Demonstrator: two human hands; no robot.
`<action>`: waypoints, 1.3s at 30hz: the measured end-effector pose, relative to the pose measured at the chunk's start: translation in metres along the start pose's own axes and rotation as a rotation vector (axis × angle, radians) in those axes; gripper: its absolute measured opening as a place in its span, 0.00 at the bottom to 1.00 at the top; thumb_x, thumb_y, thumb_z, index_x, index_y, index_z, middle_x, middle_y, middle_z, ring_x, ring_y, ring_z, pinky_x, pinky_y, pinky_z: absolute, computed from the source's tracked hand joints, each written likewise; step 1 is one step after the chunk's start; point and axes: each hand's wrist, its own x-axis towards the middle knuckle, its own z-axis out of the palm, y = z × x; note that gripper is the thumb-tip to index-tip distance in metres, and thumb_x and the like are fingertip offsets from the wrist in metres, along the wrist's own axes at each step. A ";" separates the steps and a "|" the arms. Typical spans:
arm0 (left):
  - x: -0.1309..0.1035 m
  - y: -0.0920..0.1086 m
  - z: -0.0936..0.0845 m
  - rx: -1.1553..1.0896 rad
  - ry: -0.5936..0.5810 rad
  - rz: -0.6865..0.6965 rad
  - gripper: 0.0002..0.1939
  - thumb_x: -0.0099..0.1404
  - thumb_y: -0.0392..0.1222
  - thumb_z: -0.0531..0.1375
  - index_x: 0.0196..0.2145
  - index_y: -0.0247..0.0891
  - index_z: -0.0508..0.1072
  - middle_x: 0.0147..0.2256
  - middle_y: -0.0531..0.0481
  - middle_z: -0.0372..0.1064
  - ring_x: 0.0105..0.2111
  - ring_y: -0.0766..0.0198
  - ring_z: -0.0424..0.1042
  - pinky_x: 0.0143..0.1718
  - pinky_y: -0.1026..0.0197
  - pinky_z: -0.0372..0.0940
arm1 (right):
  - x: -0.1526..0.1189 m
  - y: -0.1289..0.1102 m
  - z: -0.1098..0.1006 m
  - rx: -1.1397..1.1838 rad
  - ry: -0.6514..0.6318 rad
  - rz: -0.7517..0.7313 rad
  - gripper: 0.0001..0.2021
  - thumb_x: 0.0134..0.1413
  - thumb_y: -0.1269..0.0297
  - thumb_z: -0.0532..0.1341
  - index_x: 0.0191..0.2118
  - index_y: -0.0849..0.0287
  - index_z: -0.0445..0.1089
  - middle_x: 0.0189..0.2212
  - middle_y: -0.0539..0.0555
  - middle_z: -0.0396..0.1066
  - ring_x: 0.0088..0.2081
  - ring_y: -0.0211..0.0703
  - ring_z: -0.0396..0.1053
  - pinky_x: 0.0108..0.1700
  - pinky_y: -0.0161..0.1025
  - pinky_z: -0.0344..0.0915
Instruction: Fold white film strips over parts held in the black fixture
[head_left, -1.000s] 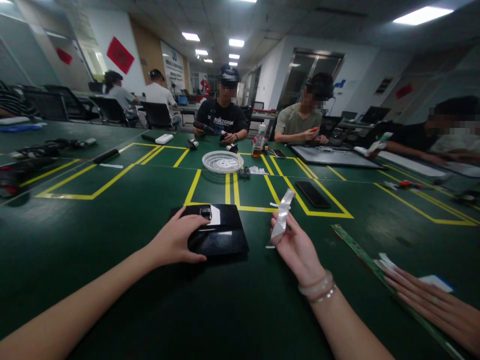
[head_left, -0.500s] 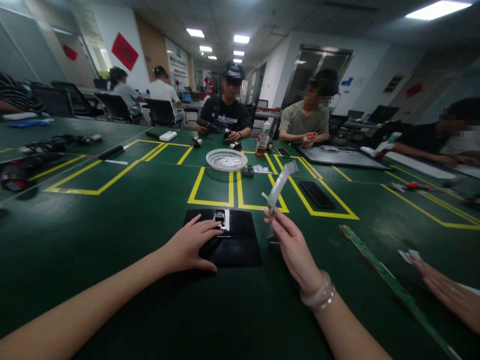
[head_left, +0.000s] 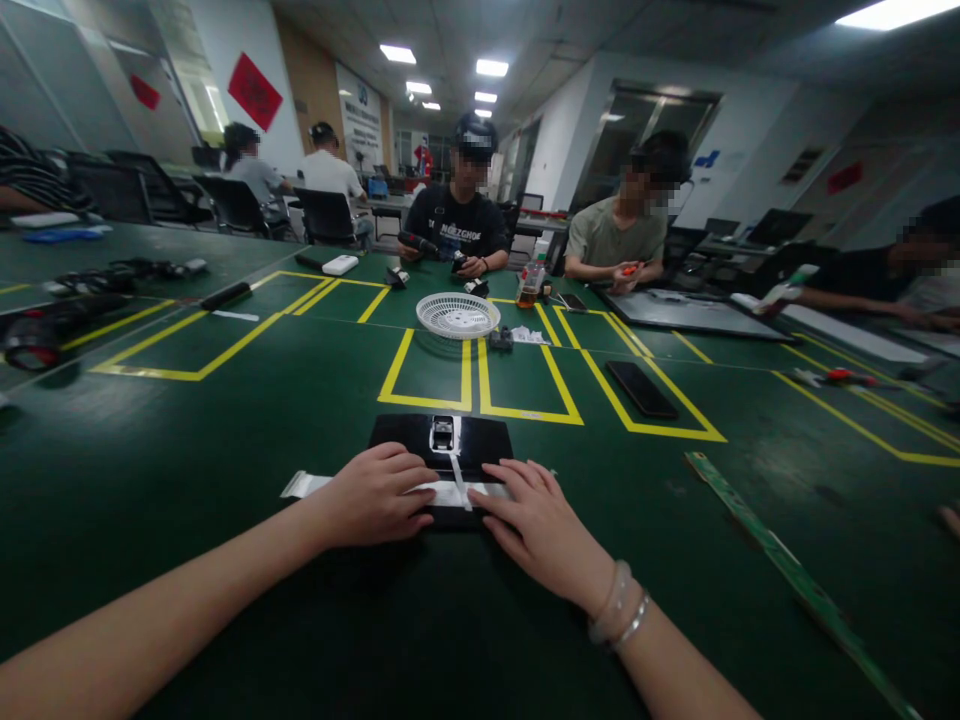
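At the left of the green table (head_left: pixel 247 440) lies a dark tool with a red band (head_left: pixel 34 345), with a tangle of black parts (head_left: pixel 124 277) behind it. The left hand (head_left: pixel 375 500) lies on a glossy black panel (head_left: pixel 487 442), fingers lightly bent over a silvery strip (head_left: pixel 454 493); whether they pinch it cannot be told. The strip crosses the panel's near half and juts past its left edge. Behind the panel, toward the table's far edge, sits a round white basket (head_left: pixel 457 317). The right hand (head_left: pixel 536 520) reaches over the panel's right edge, fingers half curled, tips on the strip near a narrow pale band (head_left: pixel 459 478); its hold, too, is unclear. A bottle (head_left: pixel 529 285) stands close to the far edge. A black smartphone (head_left: pixel 641 388) lies inside yellow tape lines (head_left: pixel 671 432). Farther right, a long green circuit board (head_left: pixel 787 570) slants toward the table's near right corner.
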 end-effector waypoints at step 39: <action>-0.071 -0.113 -0.029 0.014 0.019 -0.831 0.36 0.57 0.66 0.62 0.54 0.36 0.70 0.55 0.40 0.65 0.56 0.41 0.62 0.60 0.41 0.51 | 0.000 0.024 0.001 0.067 0.423 0.142 0.15 0.63 0.66 0.56 0.54 0.50 0.70 0.53 0.54 0.72 0.58 0.52 0.63 0.60 0.58 0.55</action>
